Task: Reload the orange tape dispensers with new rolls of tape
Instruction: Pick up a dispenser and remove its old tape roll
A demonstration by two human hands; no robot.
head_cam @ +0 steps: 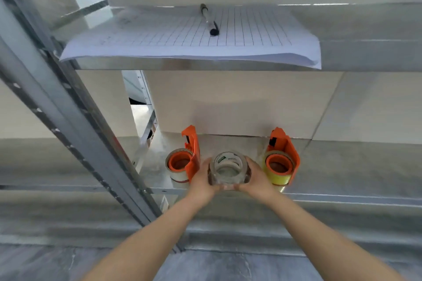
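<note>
Two orange tape dispensers stand on a lower metal shelf (157, 166). The left dispenser (190, 155) carries a clear roll with a red edge. The right dispenser (283, 157) carries a yellowish roll. Between them sits a stack of clear tape rolls (228, 167) with a white and green core label. My left hand (201, 180) grips the stack's left side and my right hand (258, 179) grips its right side. The fingertips of both hands meet under the front of the stack.
The upper shelf holds a sheaf of gridded paper (194, 41) with a black pen (210, 20) on it. White boxes (239, 102) stand behind the dispensers. A slanted metal shelf upright (75, 121) runs down the left. The floor is grey.
</note>
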